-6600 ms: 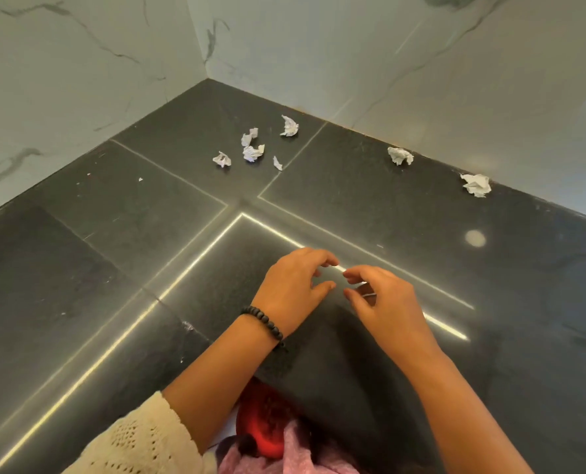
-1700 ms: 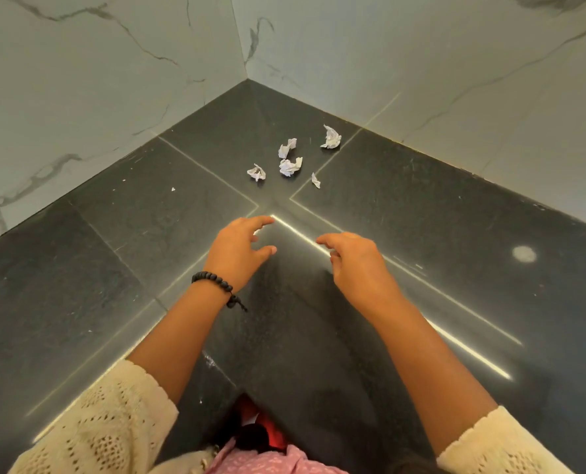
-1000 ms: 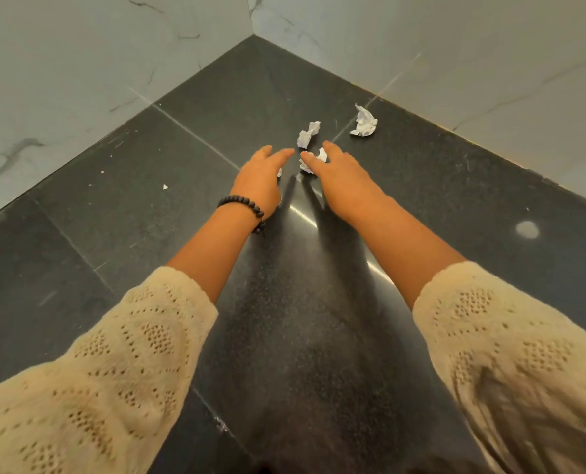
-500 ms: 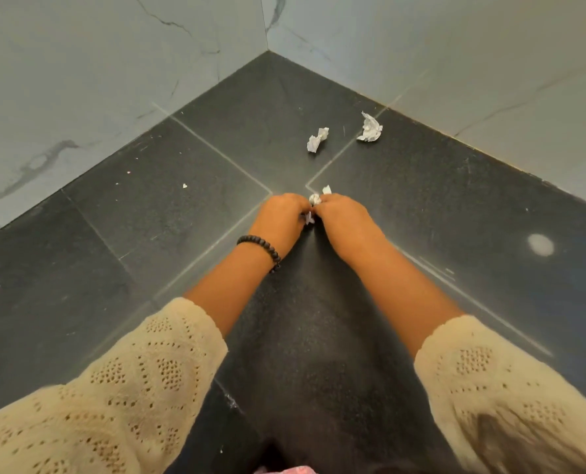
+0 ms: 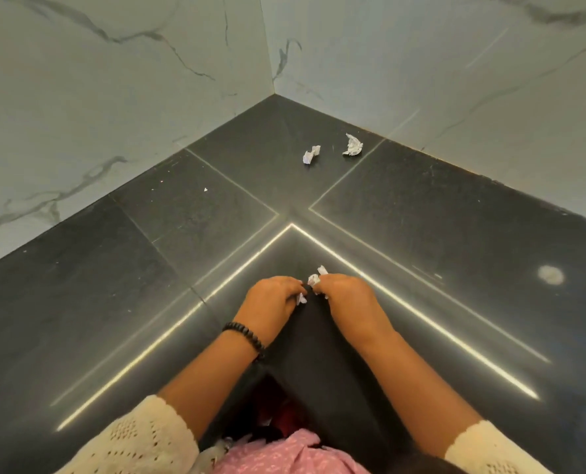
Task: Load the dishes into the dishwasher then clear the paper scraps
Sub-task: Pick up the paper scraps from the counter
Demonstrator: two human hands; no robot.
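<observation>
Both hands sit close together near the front of the dark stone table (image 5: 455,234), fingers curled in. The left hand (image 5: 271,299) pinches a small white paper scrap (image 5: 301,298) that peeks out beside its fingertips, and the right hand (image 5: 348,295) pinches another crumpled scrap (image 5: 317,276) that sticks up just past its knuckles. The two hands nearly touch at the fingertips, probably because the scraps lay side by side and one reach with both hands gathered them together. How much paper is tucked inside each palm cannot be told from this view.

Two more crumpled scraps lie well apart from the hands, back toward the corner where the two marble walls (image 5: 113,97) meet: a smaller one (image 5: 311,155) to the left and a larger one (image 5: 353,145) just beside a joint line in the stone. They are separate pieces, not touching.

No dishes and no dishwasher show here, so the work in hand appears to be the second half of the task, clearing the paper. It looks partly done (two pieces remain on the stone, some are in the hands). The next reach would need the arms stretched far back into the corner, and keeping the fingers curled tightly matters, since light paper could slip from a loosened hold during a second pickup.

A black bead bracelet (image 5: 245,335) circles the left wrist, and cream knitted sleeves (image 5: 141,439) cover both forearms.
</observation>
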